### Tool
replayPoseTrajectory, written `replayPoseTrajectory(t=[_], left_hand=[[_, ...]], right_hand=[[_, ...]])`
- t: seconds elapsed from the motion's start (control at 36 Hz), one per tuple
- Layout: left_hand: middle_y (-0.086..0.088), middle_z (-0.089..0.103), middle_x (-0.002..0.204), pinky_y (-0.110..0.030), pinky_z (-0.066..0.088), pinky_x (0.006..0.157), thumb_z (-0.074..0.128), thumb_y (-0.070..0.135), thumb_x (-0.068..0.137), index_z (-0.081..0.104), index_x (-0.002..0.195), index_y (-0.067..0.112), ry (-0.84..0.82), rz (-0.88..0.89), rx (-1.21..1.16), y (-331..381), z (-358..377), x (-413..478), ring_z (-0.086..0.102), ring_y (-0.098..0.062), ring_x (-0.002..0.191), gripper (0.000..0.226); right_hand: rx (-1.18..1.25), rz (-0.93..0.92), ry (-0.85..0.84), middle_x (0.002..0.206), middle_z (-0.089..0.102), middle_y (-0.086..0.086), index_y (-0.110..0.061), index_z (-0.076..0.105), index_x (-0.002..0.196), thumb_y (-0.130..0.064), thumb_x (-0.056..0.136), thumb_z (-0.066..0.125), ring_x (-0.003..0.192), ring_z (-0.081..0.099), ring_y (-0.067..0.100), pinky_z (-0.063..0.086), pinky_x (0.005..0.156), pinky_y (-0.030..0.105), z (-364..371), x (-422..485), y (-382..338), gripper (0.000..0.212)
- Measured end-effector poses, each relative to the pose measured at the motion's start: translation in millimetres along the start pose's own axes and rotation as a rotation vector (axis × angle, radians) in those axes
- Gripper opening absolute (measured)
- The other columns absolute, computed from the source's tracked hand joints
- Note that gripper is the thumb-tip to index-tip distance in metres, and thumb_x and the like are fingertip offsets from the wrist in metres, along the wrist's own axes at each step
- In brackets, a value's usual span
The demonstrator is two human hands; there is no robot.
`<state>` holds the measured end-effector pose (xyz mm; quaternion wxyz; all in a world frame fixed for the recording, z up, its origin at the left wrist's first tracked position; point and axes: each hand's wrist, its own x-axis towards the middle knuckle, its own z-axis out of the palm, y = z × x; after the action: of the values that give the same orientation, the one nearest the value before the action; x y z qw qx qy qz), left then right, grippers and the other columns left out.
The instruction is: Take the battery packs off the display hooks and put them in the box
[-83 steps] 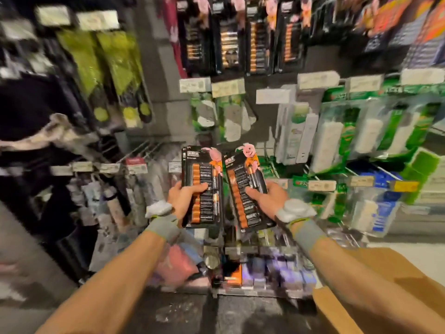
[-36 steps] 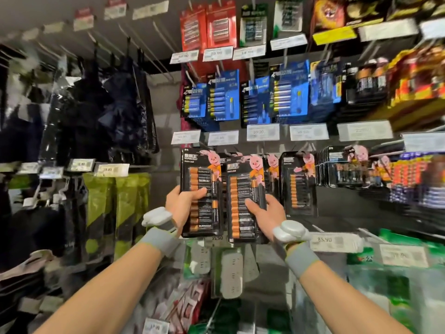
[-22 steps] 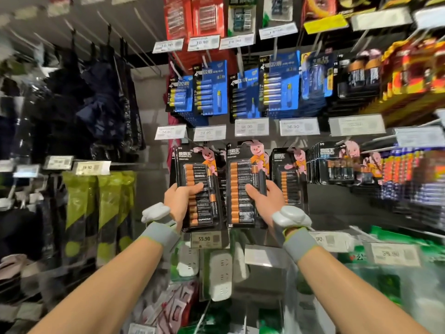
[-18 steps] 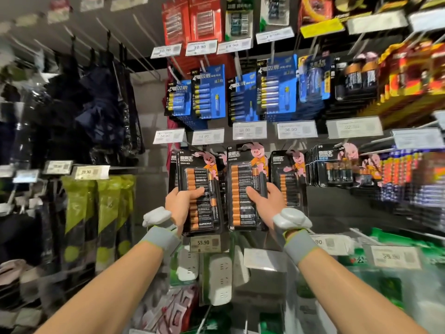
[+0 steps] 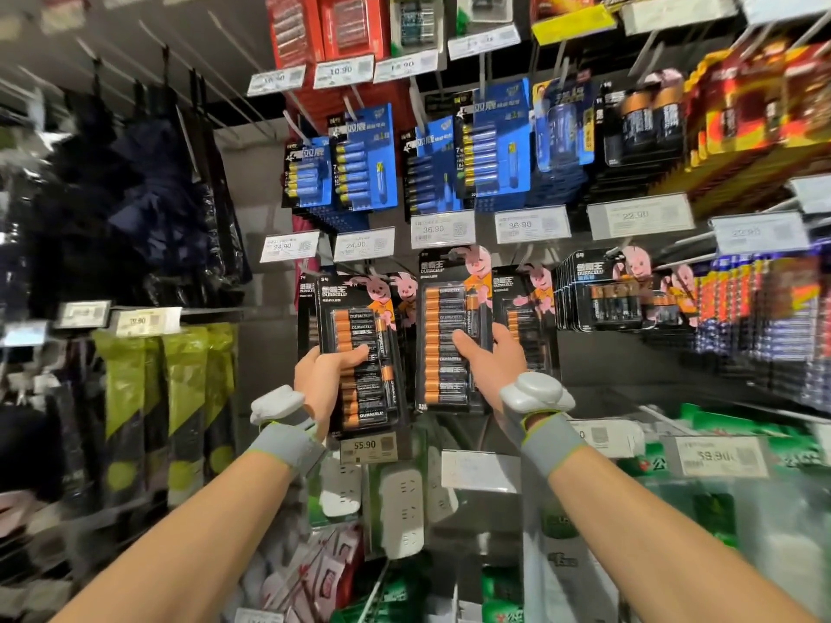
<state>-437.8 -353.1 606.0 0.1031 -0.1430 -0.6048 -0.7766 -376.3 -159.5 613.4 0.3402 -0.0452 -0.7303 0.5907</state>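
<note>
Both bare hands are raised, apart from each other. The left hand (image 5: 321, 379) grips a black-and-orange battery pack (image 5: 359, 348) just above the 55.90 price tag (image 5: 368, 446). The right hand (image 5: 490, 366) grips a second battery pack (image 5: 445, 326) above and right of that tag, thumb across its front

Price tags (image 5: 368, 447) and neighbouring packs (image 5: 526, 317) close around.

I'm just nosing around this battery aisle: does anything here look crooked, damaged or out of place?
Nothing stands out. The left hand holds one battery pack and the right hand another, higher pack; both look intact. The blue packs above hang in even rows. The blurred edges cannot be judged.
</note>
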Motion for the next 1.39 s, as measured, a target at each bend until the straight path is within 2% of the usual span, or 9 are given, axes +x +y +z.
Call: replayPoseTrajectory(t=[0.36, 0.44, 0.56, 0.75, 0.83, 0.97, 1.06, 1.25, 1.39], left_hand=[[-0.011, 0.076, 0.095, -0.038, 0.058, 0.07, 0.072, 0.012, 0.08, 0.065, 0.109, 0.013, -0.026, -0.005, -0.016, 2, 2, -11, 0.074, -0.03, 0.081, 0.029], [-0.011, 0.076, 0.095, -0.035, 0.057, 0.067, 0.072, 0.011, 0.081, 0.065, 0.107, 0.014, -0.028, -0.004, -0.017, 4, 3, -12, 0.074, -0.029, 0.081, 0.027], [-0.011, 0.075, 0.097, -0.035, 0.057, 0.069, 0.072, 0.011, 0.081, 0.065, 0.107, 0.013, -0.019, 0.007, -0.007, 7, 3, -13, 0.073, -0.03, 0.084, 0.026], [-0.008, 0.076, 0.094, -0.043, 0.058, 0.081, 0.075, 0.012, 0.077, 0.068, 0.101, 0.015, -0.005, 0.026, 0.043, 10, 0, -12, 0.073, -0.029, 0.086, 0.025], [-0.007, 0.076, 0.092, -0.044, 0.058, 0.084, 0.076, 0.012, 0.076, 0.07, 0.099, 0.015, -0.013, 0.037, 0.061, 10, -1, -11, 0.073, -0.029, 0.086, 0.024], [-0.007, 0.077, 0.091, -0.034, 0.057, 0.069, 0.074, 0.01, 0.077, 0.068, 0.106, 0.012, -0.049, 0.043, 0.066, 11, -1, -8, 0.074, -0.024, 0.078, 0.03], [-0.008, 0.076, 0.095, -0.04, 0.058, 0.078, 0.074, 0.011, 0.077, 0.067, 0.111, 0.012, -0.079, 0.035, 0.071, 9, -1, -3, 0.074, -0.027, 0.085, 0.034], [-0.01, 0.076, 0.095, -0.038, 0.057, 0.072, 0.072, 0.009, 0.079, 0.067, 0.109, 0.011, -0.137, 0.021, 0.068, 3, -5, 3, 0.074, -0.028, 0.082, 0.03], [-0.012, 0.075, 0.099, -0.045, 0.058, 0.081, 0.072, 0.01, 0.079, 0.067, 0.112, 0.011, -0.158, 0.008, 0.06, -4, -5, 10, 0.073, -0.031, 0.088, 0.034]], right_hand=[[0.039, 0.056, -0.045, 0.143, 0.045, 0.006, -0.012, 0.034, 0.145, -0.035, 0.091, 0.062, 0.131, 0.043, 0.028, 0.033, 0.11, 0.038, 1, -3, 4, 0.066], [0.019, 0.064, -0.047, 0.138, 0.052, 0.005, -0.015, 0.041, 0.141, -0.045, 0.084, 0.066, 0.124, 0.051, 0.029, 0.04, 0.106, 0.047, 5, 3, 11, 0.069], [0.019, 0.089, -0.043, 0.134, 0.056, 0.006, -0.021, 0.046, 0.136, -0.065, 0.059, 0.062, 0.118, 0.056, 0.031, 0.046, 0.1, 0.051, 8, 21, 27, 0.09], [-0.036, 0.134, -0.035, 0.149, 0.037, 0.011, -0.01, 0.029, 0.148, -0.036, 0.092, 0.06, 0.135, 0.037, 0.031, 0.03, 0.112, 0.04, 8, 21, 10, 0.069], [-0.069, 0.134, -0.032, 0.152, 0.033, 0.011, -0.01, 0.026, 0.149, -0.038, 0.093, 0.059, 0.138, 0.034, 0.032, 0.027, 0.112, 0.04, 10, 30, 10, 0.071], [-0.109, 0.16, -0.039, 0.156, 0.026, 0.009, -0.013, 0.021, 0.151, -0.042, 0.093, 0.057, 0.141, 0.028, 0.032, 0.024, 0.114, 0.041, 19, 46, 15, 0.074], [-0.107, 0.177, -0.023, 0.155, 0.027, 0.009, -0.014, 0.022, 0.151, -0.043, 0.092, 0.058, 0.14, 0.029, 0.033, 0.025, 0.114, 0.042, 21, 55, 20, 0.075], [-0.106, 0.189, 0.026, 0.156, 0.026, 0.007, -0.016, 0.023, 0.151, -0.043, 0.092, 0.058, 0.141, 0.028, 0.033, 0.023, 0.114, 0.042, 25, 74, 35, 0.073], [-0.094, 0.179, 0.038, 0.153, 0.031, 0.011, -0.013, 0.027, 0.148, -0.039, 0.091, 0.062, 0.137, 0.033, 0.035, 0.027, 0.112, 0.044, 28, 80, 44, 0.072]])
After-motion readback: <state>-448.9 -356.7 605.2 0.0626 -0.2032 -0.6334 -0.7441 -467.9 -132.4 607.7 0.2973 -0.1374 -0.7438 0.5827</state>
